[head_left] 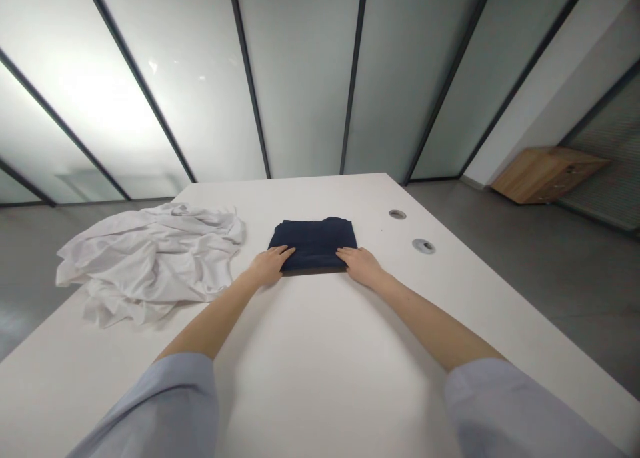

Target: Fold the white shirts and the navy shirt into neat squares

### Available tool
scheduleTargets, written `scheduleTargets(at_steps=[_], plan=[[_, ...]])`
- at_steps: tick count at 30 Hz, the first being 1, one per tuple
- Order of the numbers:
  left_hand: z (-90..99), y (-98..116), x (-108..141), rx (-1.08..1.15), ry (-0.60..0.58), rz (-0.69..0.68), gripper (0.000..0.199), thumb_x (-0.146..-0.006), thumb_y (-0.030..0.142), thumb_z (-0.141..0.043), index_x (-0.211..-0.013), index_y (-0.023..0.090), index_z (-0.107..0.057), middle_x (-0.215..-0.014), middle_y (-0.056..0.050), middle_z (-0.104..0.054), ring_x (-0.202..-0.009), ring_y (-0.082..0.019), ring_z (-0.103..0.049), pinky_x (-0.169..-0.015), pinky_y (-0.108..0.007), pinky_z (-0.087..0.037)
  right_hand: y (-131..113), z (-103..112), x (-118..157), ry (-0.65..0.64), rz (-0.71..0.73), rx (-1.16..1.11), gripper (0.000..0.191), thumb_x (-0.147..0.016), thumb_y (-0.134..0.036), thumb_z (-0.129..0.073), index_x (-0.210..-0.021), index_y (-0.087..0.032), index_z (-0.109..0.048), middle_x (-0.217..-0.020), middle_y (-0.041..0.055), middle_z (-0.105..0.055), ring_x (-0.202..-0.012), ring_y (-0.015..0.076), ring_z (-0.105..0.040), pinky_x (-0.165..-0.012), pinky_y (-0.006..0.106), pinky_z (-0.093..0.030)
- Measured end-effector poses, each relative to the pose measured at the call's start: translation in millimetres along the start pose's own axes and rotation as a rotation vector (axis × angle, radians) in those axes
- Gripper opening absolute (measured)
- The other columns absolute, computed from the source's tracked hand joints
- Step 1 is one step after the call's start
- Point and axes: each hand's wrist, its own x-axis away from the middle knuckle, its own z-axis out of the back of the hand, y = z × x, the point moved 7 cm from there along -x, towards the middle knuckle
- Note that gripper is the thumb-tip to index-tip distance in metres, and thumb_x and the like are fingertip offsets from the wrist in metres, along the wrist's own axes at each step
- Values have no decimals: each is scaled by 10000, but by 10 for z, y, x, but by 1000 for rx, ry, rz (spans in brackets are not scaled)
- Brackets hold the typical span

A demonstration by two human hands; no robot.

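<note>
A dark navy cloth [316, 239], folded into a compact rectangle, lies flat on the white table [320, 351]. My left hand [270, 265] rests on its near left corner, fingers extended over the fabric. On the near right corner lies my right hand [361, 265], its fingers also stretched out onto the cloth. The thumbs and the undersides of both hands are hard to make out. To the left of my left hand, a crumpled white cloth [160, 255] is heaped on the table.
Two round cable grommets, one farther [397, 214] and one nearer [424, 246], sit in the tabletop at the right. Frosted glass panels [305, 78] stand beyond the far edge. A wooden cabinet [545, 173] is on the floor at the far right.
</note>
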Motion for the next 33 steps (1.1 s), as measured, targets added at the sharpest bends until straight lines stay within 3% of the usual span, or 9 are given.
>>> scheduleTargets(at_steps=[6, 10, 13, 17, 21, 24, 27, 33], plan=[[32, -168, 106, 152, 79, 54, 663, -677, 128, -524, -1336, 200, -497, -1364, -79, -544, -1231, -232, -524, -1049, -333, -387, 320, 20, 162, 28, -79, -117, 506, -720, -23, -488, -1174, -173, -654, -1299, 92, -594, -1211, 231, -544, -1028, 396, -412], [133, -293, 173, 373, 150, 119, 494, -667, 225, -543, -1151, 182, -634, -1047, -56, -711, -971, -248, -652, -889, -335, -485, 474, 82, 271, 134, -67, -428, 434, -742, -69, -482, -1111, -190, -676, -1272, 71, -619, -1197, 209, -553, -1040, 367, -397], [176, -393, 213, 597, 220, 176, 370, -701, 346, -557, -992, 150, -674, -872, -30, -719, -837, -230, -655, -785, -331, -509, 590, 96, 323, 208, -134, -670, 350, -831, -209, -467, -1122, -175, -658, -1226, 95, -643, -1117, 232, -598, -960, 385, -454], [161, -444, 164, 880, 337, 199, 495, -727, 514, -588, -1008, 112, -652, -987, -82, -715, -938, -256, -638, -841, -375, -507, 698, 58, 238, 242, -256, -810, 325, -851, -330, -427, -988, -153, -663, -961, 77, -709, -932, 257, -634, -861, 414, -483], [147, -504, -2, 1068, 515, 228, 609, -765, 598, -559, -1114, 103, -621, -1164, -122, -669, -1091, -273, -600, -956, -407, -465, 790, 90, 57, 402, -302, -932, 345, -845, -396, -410, -991, -178, -634, -1003, 65, -686, -1020, 246, -581, -931, 393, -424], [146, -581, -122, 989, 604, 339, 548, -807, 580, -528, -1094, 126, -636, -1155, -118, -675, -1111, -281, -597, -970, -406, -453, 882, 58, -33, 458, -424, -890, 341, -858, -454, -385, -878, -199, -611, -881, 51, -670, -913, 233, -578, -866, 365, -435], [117, -626, -193, 838, 591, 475, 447, -856, 501, -497, -1062, 135, -650, -1111, -125, -692, -1085, -274, -615, -928, -370, -470, 918, -4, -71, 392, -568, -687, 330, -893, -422, -338, -748, -211, -546, -745, 41, -624, -763, 215, -558, -739, 324, -430], [32, -631, -251, 580, 480, 622, 401, -894, 465, -451, -1030, 146, -653, -1078, -152, -696, -1064, -291, -625, -869, -355, -475, 811, -46, -93, 202, -696, -320, 342, -965, -336, -271, -947, -185, -577, -877, 103, -670, -833, 233, -605, -692, 297, -387]])
